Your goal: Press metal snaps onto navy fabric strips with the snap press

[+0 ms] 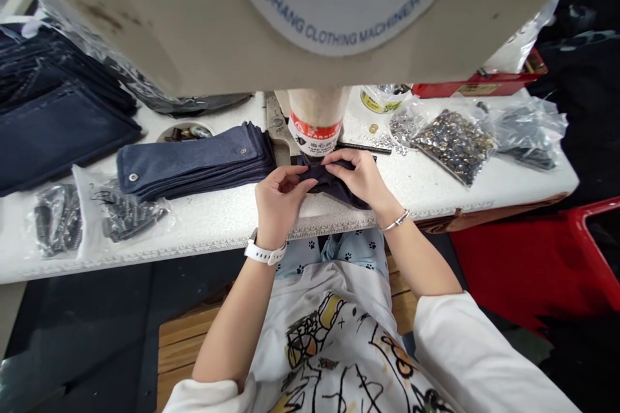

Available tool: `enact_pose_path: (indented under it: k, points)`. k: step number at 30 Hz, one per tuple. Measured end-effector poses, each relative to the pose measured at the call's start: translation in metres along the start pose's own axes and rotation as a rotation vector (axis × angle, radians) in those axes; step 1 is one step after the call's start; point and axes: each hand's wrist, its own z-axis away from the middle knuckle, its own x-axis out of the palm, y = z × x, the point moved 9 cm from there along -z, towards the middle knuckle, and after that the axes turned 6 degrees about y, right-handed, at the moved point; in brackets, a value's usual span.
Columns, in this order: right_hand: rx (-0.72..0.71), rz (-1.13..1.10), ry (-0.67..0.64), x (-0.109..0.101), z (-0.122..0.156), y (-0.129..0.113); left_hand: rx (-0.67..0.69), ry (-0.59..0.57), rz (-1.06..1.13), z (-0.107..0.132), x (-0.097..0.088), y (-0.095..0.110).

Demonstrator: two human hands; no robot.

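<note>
Under the head of a beige press machine (317, 119) lies a dark navy fabric piece (346, 192), partly hidden by the machine and my fingers. My left hand (283, 199) pinches its left side between thumb and fingers. My right hand (357, 174) grips the same fabric from the right, fingertips close to the machine's lower end. To the left of my left hand lies a stack of navy fabric pieces (194, 158), the top one bearing two round metal snaps.
Larger folded navy cloth (62, 129) is piled far left. Plastic bags of black parts (128, 210) lie in front of it. On the right are loose metal bits (387, 142), a bag of metal fasteners (453, 142), a clear bag (527, 132) and a red tray (475, 85).
</note>
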Motion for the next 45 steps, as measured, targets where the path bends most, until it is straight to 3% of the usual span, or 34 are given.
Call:
enact_pose_path:
  k: [6,16,23,29,36,45]
  points:
    - [0.022,0.005,-0.005,0.0,0.0,0.0,-0.065,-0.022,0.05,0.001,-0.002,-0.004]
    - [-0.045,0.016,-0.133,0.003,-0.001,-0.009,-0.094,-0.059,0.074,0.0,-0.001,-0.005]
    - [0.127,-0.181,-0.288,0.013,-0.006,-0.001,-0.105,-0.106,0.059,-0.004,0.002,-0.003]
    - [0.232,-0.171,-0.213,0.014,0.003,0.005,-0.061,-0.091,0.028,-0.005,0.0,0.0]
    - [0.242,-0.272,-0.145,0.014,0.002,0.005,-0.119,-0.093,0.049,-0.005,0.001,-0.003]
    - [0.241,-0.306,-0.093,0.014,0.0,0.017,-0.092,-0.113,0.053,-0.007,0.0,-0.007]
